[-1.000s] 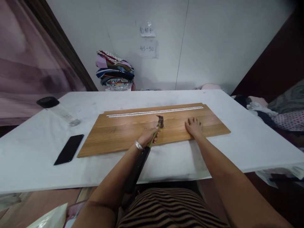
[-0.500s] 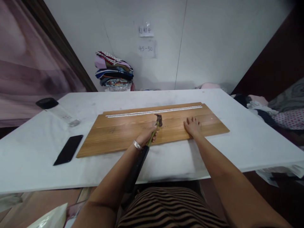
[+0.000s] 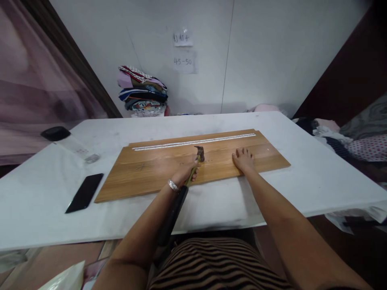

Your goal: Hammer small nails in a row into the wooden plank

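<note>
A claw hammer (image 3: 176,213) is in my left hand (image 3: 187,171), the fingers wrapped round its shaft just below the head. Its metal head is over the middle of a wooden board (image 3: 160,173), and the black grip hangs past the board's front edge toward my body. Whether the head touches the wood I cannot tell. My right hand (image 3: 243,159) rests on the board's right half with fingers spread. Tiny dark dots, nails or holes, run in a row near the hammer head. A few thin nail-like pieces (image 3: 140,166) lie on the left part. Two white strips (image 3: 193,142) run along the far side.
The board lies on a white table (image 3: 133,221). To its left are a black phone (image 3: 84,193) and a clear bottle with a black lid (image 3: 71,145). Folded clothes (image 3: 143,90) are stacked by the wall, and more cloth (image 3: 367,151) lies beyond the right edge.
The whole view has shifted slightly, so things appear a little further left. My hands, the hammer and the board keep nearly the same positions relative to each other.
</note>
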### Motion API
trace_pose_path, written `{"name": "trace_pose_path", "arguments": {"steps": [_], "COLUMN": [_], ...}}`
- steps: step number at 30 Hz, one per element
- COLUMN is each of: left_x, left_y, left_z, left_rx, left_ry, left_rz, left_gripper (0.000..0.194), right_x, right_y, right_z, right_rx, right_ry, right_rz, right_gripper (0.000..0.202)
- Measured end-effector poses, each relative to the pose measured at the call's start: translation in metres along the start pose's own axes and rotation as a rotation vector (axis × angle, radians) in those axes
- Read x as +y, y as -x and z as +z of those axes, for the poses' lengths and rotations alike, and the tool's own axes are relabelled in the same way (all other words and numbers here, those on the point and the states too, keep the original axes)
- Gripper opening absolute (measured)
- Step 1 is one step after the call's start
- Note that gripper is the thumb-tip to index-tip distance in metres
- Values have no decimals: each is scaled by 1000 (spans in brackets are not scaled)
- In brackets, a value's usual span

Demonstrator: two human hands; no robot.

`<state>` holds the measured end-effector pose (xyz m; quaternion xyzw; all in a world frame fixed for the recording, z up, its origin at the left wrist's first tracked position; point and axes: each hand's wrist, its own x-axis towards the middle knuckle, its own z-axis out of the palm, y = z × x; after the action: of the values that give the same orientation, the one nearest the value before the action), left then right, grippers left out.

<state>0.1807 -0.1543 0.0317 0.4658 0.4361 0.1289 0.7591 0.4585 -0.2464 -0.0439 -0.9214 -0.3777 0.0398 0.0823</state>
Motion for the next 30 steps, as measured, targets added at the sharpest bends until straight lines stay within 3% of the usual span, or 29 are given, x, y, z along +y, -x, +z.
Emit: {"name": "trace_pose_path", "arguments": {"steps": [10, 30], "left_x": [3, 0], "left_y": [5, 2], "left_z": [3, 1], "left_rx": [40, -6], "left_ry": [-13, -31], "left_rz": [-16, 2], "left_gripper": [24, 27], "right_x": [-1, -2], "right_y": [0, 2], "right_z": [-1, -2], "right_rx": [-28, 0], "right_ry": [21, -23], "right_rz": [8, 12], "right_gripper": [60, 57]}}
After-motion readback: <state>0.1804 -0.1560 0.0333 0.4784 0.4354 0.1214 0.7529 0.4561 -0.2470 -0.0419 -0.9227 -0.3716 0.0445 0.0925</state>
